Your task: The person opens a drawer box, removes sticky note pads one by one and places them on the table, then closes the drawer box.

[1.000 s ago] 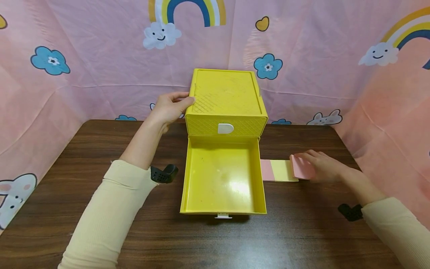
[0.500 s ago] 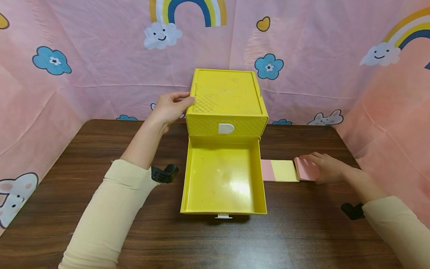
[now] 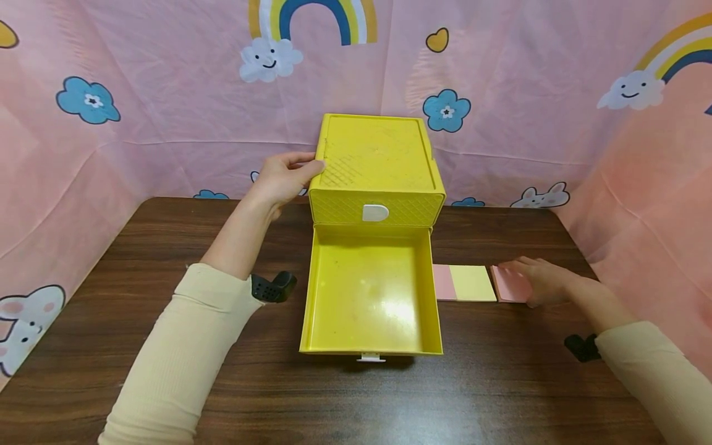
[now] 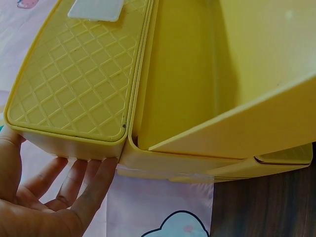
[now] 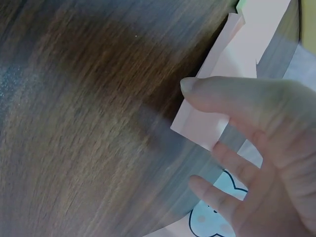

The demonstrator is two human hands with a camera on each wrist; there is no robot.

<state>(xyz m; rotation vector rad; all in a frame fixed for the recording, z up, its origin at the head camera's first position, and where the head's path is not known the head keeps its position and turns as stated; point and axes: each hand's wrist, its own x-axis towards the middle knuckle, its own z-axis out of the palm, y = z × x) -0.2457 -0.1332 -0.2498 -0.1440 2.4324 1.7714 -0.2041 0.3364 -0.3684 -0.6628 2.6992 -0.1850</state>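
Observation:
My left hand (image 3: 283,179) holds the upper left side of a yellow drawer box (image 3: 375,154), thumb at its top edge and fingers along its side wall. The box's lower drawer (image 3: 364,290) is pulled out, with nothing in it. At the right, my right hand (image 3: 550,283) grips a pink sticky note pad (image 3: 510,284), its thumb across the pad in the right wrist view. That pad lies close to the right end of a row with a yellow note pad (image 3: 471,283) and another pink pad (image 3: 444,282), which is partly hidden by the drawer.
A dark wooden table (image 3: 233,383) carries everything. A pink patterned cloth (image 3: 194,80) hangs behind and at both sides. The upper drawer is closed, with a white handle (image 3: 375,212). Another white handle (image 3: 371,357) juts from the open drawer's front.
The pink pad in my right hand has shifted to the right and come down from a tilt to lie flatter beside the yellow pad. My left hand keeps its place on the box.

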